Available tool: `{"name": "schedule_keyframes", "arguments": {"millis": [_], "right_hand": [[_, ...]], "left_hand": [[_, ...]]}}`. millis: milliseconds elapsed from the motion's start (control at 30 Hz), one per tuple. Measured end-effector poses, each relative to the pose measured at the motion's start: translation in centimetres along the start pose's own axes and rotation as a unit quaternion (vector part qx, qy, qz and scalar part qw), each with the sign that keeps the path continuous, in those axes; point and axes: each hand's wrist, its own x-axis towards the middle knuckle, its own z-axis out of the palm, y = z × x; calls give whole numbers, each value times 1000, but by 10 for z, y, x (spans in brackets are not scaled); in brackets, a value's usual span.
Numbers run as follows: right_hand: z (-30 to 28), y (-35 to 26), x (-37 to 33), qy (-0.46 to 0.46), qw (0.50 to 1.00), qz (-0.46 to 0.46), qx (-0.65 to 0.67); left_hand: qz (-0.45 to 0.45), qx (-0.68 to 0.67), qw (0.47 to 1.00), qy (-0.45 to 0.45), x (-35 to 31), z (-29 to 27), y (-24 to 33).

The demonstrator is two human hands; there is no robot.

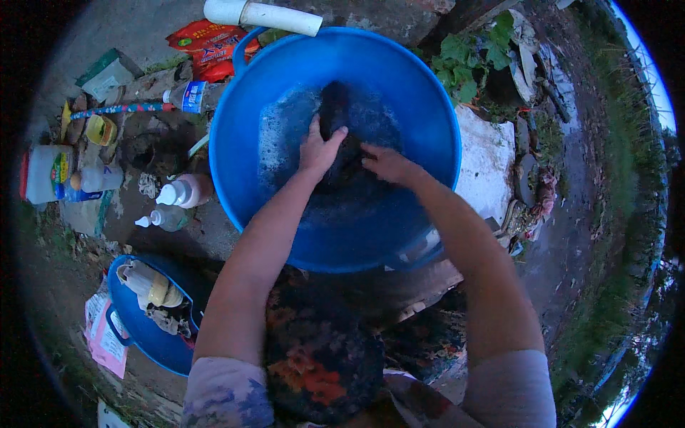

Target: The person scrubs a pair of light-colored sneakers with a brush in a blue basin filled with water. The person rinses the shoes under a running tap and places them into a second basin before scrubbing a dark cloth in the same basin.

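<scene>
A large round blue tub (228, 164) stands in front of me with sudsy dark water (271, 153) in it. In the water lies a dark, wet, elongated item (334, 103); its kind is hard to tell against the dark water. My left hand (320, 150) grips its middle, with the fingers on the left side and the thumb across it. Close by on the right, the curled fingers of my right hand (389, 164) hold the lower part of the same dark item. The lower end is lost in the murky water.
Left of the tub stand pump bottles (187, 191), a clear plastic jug (48, 173) and a blue-labelled bottle (193, 97). A smaller blue basin (146, 346) with shoes sits at lower left. A white pipe (264, 16) crosses the far rim; leafy plants (467, 64) grow at far right.
</scene>
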Motion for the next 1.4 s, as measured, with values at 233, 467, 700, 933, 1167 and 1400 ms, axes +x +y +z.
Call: {"name": "schedule_keyframes", "arguments": {"millis": [233, 467, 700, 933, 1167, 1400], "right_hand": [[-52, -84, -94, -120, 968, 113, 191], [-2, -41, -8, 239, 969, -25, -59], [-21, -82, -62, 61, 994, 86, 7], [21, -82, -73, 131, 989, -43, 55], [16, -105, -40, 208, 977, 18, 37], [-13, -79, -29, 219, 970, 70, -79]], "left_hand": [[-207, -513, 792, -259, 2, -26, -5], [-280, -355, 877, -160, 3, 11, 3], [-291, -449, 829, -160, 25, -11, -27], [-289, -423, 842, -170, 13, -21, -16], [-274, -500, 793, -216, 10, -16, -14], [-274, -453, 819, -221, -3, -7, 16]]}}
